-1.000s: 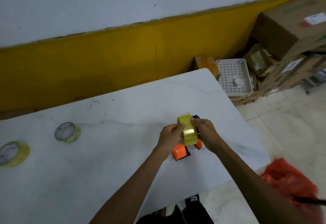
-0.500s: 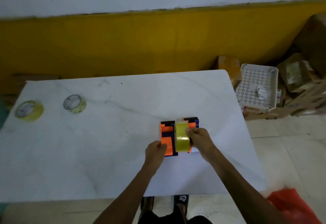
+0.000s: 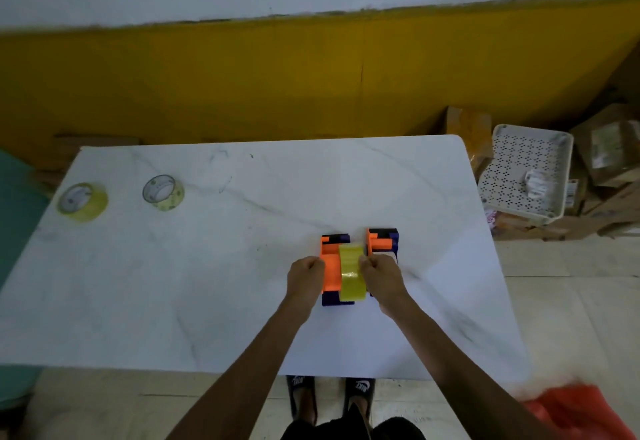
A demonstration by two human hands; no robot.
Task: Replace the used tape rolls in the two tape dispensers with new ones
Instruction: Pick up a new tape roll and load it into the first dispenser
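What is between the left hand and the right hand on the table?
In the head view, the yellow tape roll stands on edge between the left hand and the right hand, seated in the orange tape dispenser.

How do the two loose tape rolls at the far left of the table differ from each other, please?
The left roll has a thick, deep-yellow band of tape, while the right roll has a thin, paler band, so it looks nearly used up. The left roll sits close to the table edge; the right roll lies further in. Both lie apart, untouched, far from the hands.
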